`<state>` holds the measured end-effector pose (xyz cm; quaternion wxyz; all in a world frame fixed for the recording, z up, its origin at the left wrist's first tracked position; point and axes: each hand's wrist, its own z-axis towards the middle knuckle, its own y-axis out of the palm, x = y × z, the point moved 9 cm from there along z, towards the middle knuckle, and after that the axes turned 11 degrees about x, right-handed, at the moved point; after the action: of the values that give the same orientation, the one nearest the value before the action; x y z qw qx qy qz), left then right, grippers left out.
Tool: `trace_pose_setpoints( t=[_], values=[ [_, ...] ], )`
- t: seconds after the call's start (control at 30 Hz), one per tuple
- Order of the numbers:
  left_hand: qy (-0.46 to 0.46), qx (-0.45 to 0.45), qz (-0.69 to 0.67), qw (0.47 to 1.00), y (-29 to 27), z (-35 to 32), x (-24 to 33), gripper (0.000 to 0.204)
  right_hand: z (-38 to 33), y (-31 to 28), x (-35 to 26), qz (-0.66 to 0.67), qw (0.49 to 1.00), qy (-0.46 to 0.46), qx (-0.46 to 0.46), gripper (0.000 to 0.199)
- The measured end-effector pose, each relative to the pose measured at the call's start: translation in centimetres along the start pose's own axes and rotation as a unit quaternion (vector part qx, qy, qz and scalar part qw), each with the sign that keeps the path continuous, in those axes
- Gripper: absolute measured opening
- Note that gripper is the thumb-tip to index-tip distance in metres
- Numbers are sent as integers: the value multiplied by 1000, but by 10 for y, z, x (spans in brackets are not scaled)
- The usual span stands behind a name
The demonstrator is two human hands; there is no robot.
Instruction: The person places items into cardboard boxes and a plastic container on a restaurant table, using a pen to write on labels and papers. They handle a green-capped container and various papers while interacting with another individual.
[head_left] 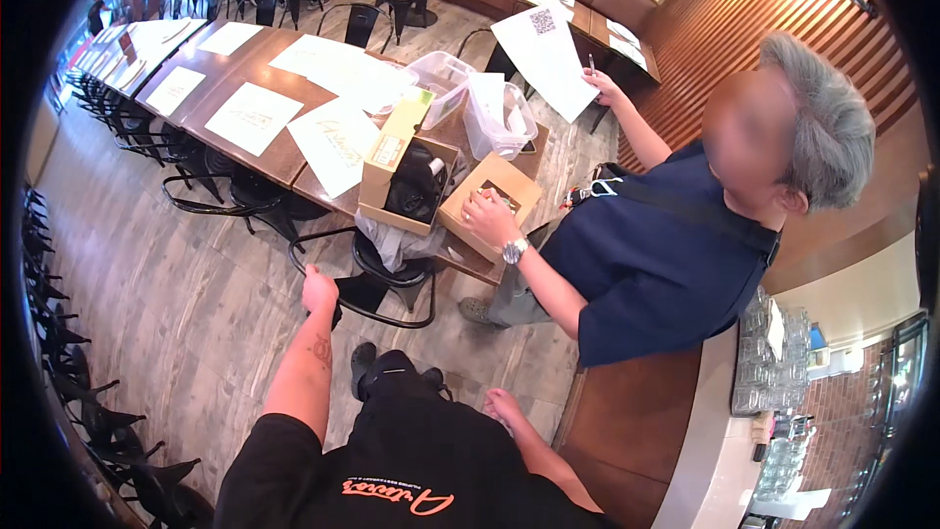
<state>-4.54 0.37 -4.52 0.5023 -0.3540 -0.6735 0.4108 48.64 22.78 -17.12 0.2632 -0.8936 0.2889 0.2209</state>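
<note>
My left hand (318,290) is closed on the curved metal back rail of a black chair (397,321), which stands at the table's near end. Low beside my body hangs my right hand (501,406), its fingers loosely apart with nothing visible in them. Past the chair, an open cardboard box (380,186) holds a black item (419,184) that I cannot make out. Another person's hand (490,217) reaches into a second cardboard box (468,198); that person's other hand (605,88) holds up a white sheet (544,61) and a pen.
The long wooden table (318,103) carries several paper placemats (255,118) and two clear plastic bins (499,118). Under the boxes hangs a plastic bag (397,245). Black chairs (83,402) line the left side. Glasses stand stacked on a counter (710,421) at the right.
</note>
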Motion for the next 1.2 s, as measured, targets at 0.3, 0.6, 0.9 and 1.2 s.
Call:
trace_pose_setpoints(
  t=[0.3,0.6,0.9,1.2],
  values=[
    [16,8,-44,999,-5,-10,9,27,-8,-4,-3,25,999,-19,20,26],
    [41,-11,-49,998,-4,0,5,27,-11,35,-25,31,999,-21,25,24],
    [173,-110,-6,979,3,12,-11,44,-37,97,-13,28,999,-39,4,21],
    [258,-143,-113,949,2,-10,-5,41,-70,110,-4,32,998,0,47,23]
  ],
)
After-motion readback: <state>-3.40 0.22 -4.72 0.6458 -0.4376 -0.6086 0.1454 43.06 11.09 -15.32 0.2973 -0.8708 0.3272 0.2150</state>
